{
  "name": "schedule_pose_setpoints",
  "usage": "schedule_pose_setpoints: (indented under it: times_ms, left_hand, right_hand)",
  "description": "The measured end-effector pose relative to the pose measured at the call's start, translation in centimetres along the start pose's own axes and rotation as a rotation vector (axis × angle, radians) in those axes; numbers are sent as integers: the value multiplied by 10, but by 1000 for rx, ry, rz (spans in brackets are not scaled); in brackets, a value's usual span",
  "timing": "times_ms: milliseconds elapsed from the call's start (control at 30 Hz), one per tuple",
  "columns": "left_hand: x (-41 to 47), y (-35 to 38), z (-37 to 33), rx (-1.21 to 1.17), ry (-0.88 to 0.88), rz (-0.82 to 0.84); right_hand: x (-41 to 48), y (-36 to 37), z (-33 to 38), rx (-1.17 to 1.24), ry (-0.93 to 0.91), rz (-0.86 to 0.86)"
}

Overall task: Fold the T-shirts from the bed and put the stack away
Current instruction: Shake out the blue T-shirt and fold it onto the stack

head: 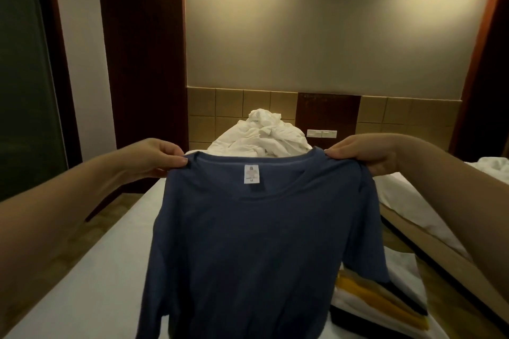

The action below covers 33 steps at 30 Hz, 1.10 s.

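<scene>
Left hand and right hand each pinch a shoulder of the blue T-shirt, thumbs and fingers clamped on cloth. It hangs centre frame above the bed. I judge it light and limp; the shoulders look the best hold. Folded striped stack lies lower right. White bedding is heaped behind. Room is dim.

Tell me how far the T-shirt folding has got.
Done: little that shows. A striped garment lies on the bed at lower right, and I cannot tell whether it is folded. In hand: the left hand and right hand pinch the blue T-shirt at its shoulders, held up unfolded over the bed. Left: fold this shirt, stack it, put the stack away.
</scene>
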<state>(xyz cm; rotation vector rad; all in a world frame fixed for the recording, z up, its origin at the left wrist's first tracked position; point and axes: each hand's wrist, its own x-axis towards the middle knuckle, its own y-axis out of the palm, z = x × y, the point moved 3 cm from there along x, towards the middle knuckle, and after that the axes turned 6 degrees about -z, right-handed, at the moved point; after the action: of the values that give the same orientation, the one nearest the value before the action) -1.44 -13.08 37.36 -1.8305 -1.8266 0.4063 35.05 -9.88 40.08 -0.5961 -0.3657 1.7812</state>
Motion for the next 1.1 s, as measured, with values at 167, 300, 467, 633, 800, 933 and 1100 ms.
schedule_pose_setpoints:
  times_ms: [167,300,467,633,800,933,1100]
  left_hand:
    - [-6,-9,-5,-115,123,-132]
    - [-9,-22,-22,-388,170,-223]
    - [-15,-33,-46,-309,219,-256]
    - [-21,-41,-58,-381,228,-261]
    - [-25,-37,-64,-312,208,-245]
    - [-28,-51,-66,-565,213,-299]
    - [-34,-49,-61,-385,180,-208]
  right_hand:
    - [-11,-2,2,36,-79,90]
    - [-16,-3,5,19,-161,184]
    - [-24,-7,19,17,-321,39]
    - [-26,-2,23,-245,-492,-287]
    - [-22,-1,29,176,-698,-654]
    - [-25,-3,36,510,-722,-712]
    - [-31,13,45,155,-621,-398]
